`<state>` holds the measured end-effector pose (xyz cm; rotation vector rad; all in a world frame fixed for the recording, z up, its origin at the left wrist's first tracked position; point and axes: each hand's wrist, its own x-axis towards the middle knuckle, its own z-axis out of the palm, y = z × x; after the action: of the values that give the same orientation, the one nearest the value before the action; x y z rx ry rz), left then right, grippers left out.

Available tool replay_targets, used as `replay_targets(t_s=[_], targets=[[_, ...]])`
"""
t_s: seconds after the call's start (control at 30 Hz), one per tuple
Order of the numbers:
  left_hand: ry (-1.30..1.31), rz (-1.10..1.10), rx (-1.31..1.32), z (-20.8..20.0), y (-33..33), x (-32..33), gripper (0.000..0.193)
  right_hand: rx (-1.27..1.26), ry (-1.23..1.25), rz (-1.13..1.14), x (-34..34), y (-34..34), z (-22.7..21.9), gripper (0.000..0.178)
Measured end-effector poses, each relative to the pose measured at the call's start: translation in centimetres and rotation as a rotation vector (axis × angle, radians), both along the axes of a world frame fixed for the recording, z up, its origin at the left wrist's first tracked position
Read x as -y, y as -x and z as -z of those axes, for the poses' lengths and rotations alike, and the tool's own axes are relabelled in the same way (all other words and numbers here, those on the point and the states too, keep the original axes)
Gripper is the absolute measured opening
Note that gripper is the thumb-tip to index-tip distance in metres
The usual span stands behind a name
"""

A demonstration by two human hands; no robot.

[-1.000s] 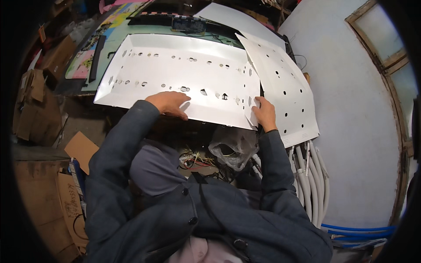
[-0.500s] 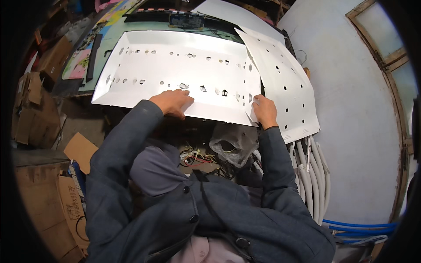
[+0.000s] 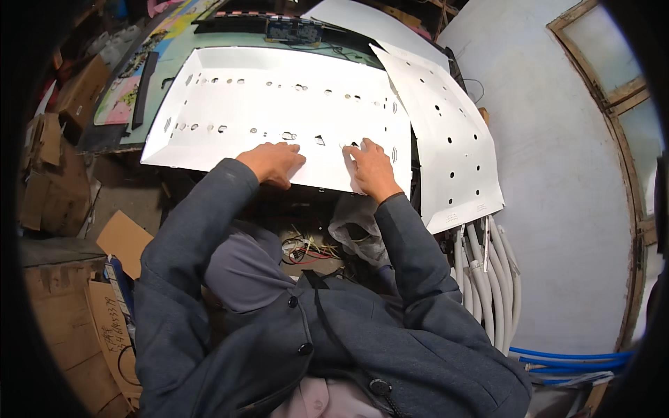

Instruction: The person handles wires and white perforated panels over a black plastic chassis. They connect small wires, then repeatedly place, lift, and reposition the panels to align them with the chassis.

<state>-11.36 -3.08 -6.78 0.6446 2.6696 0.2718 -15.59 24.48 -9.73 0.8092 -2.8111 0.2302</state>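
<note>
A shallow white tray-like panel (image 3: 237, 108) with sloping walls and rows of punched holes lies on the bench in front of me. My left hand (image 3: 273, 164) rests on its near wall left of the middle, fingers stretched over the inner side and thumb spread toward the near edge. To the right, my right hand (image 3: 374, 169) touches the same near wall, fingers and thumb apart beside a hole. Neither hand is closed round anything I can see.
Right of the tray leans a white sheet (image 3: 463, 150) with black holes, above grey pipes (image 3: 493, 285). A circuit board (image 3: 294, 31) lies behind the tray. Cardboard boxes (image 3: 59, 188) stand at left. A plastic bag (image 3: 359, 230) and loose wires (image 3: 306, 249) are below the bench edge.
My right hand has let go of the tray's right end and moved left along the near wall, its fingers now spread. My left hand has stayed in place on the tray.
</note>
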Motion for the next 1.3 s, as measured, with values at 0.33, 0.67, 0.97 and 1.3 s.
replay_targets(t_s=[0.33, 0.67, 0.97, 1.3], targets=[[0.035, -0.012, 0.06, -0.2, 0.1, -0.2, 0.078, -0.015, 0.035, 0.027, 2.5, 2.5, 0.9, 0.015], [0.035, -0.002, 0.054, -0.3, 0.2, -0.3, 0.075, -0.115, 0.161, 0.052, 2.2, 4.5, 2.1, 0.013], [0.013, -0.016, 0.065, -0.1, 0.1, 0.0, 0.075, 0.83, 0.253, -0.21, -0.6, -1.7, -6.4, 0.026], [0.041, -0.015, 0.092, -1.1, 0.0, -0.5, 0.077, 0.649, 0.119, -0.264, -1.7, -5.7, -5.4, 0.018]])
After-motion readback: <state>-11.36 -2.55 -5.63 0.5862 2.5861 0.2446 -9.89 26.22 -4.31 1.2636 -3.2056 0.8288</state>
